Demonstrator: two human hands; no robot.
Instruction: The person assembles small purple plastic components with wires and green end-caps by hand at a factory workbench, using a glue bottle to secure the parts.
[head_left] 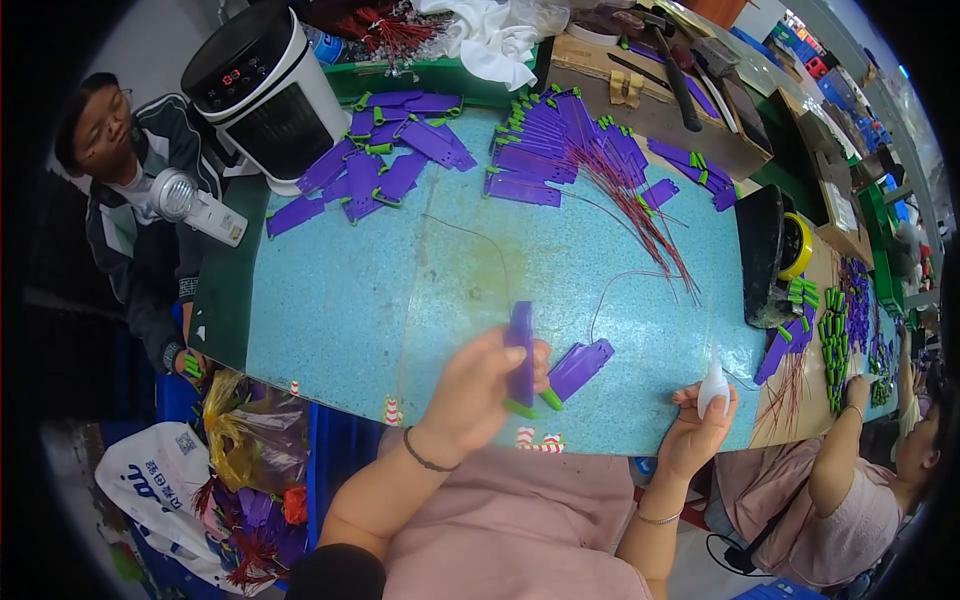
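Observation:
My left hand (468,390) is closed around a flat purple plastic piece (521,345) with a green end, held upright over the near middle of the table. A thin dark wire (495,245) curves across the table just beyond it. Beside that hand, a second purple piece (582,369) with a green end lies on the table, a thin red wire (600,300) curving up from it. My right hand (690,435) grips a small white squeeze bottle (713,388), its narrow tip pointing up, near the table's front edge.
The blue table (350,300) carries purple piles (400,150) at the back, with red wires (640,220) across one. A white heater (290,110) stands back left, a wooden tool box (640,95) back right. A person (130,200) sits left; a co-worker (850,480) works at right.

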